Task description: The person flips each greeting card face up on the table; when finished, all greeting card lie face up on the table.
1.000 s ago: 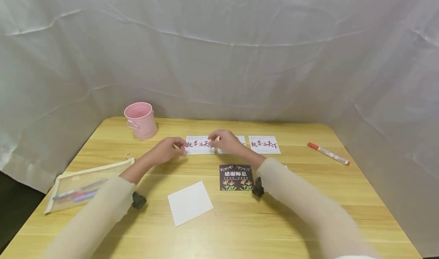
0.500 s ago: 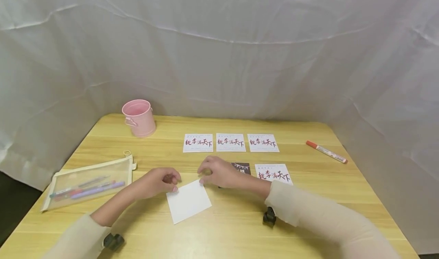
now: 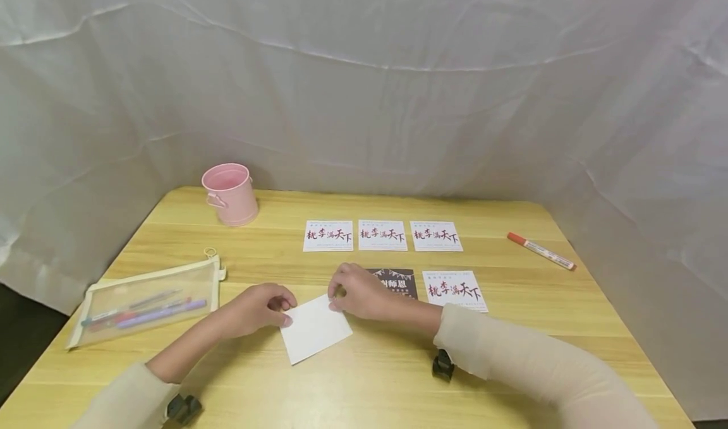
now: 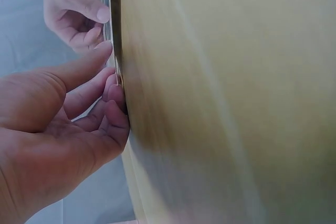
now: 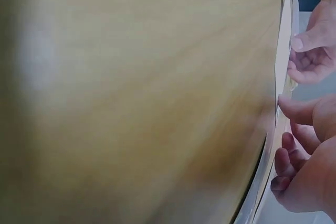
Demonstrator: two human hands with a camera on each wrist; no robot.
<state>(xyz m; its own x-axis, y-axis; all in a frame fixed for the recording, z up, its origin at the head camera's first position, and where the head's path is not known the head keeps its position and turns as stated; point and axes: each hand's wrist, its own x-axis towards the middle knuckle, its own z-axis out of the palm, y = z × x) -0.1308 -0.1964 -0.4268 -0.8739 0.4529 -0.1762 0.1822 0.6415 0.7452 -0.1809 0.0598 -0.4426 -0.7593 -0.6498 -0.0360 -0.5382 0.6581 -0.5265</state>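
A blank white card [image 3: 316, 330] lies at a slant near the front middle of the table, its far edge seeming slightly raised. My left hand [image 3: 258, 310] pinches its far left corner, thumb on top and fingers curled below. At the far right corner my right hand [image 3: 361, 293] pinches the same card between thumb and fingers. Seen edge-on in the right wrist view, the white card [image 5: 284, 45] spans both thumbs. Behind my right hand lies a dark card with white lettering and flowers [image 3: 400, 283], partly covered by that hand.
Three white cards with red lettering, the middle one [image 3: 382, 235] among them, form a row at the back. A matching card [image 3: 455, 291] lies nearer. A pink bucket [image 3: 230, 195] stands back left, a pen pouch [image 3: 150, 302] lies left, and a red-capped marker [image 3: 541, 251] lies right.
Both hands have come back from the rear row of cards to the blank card and taken hold of its far corners. The card has shifted slightly away from me.
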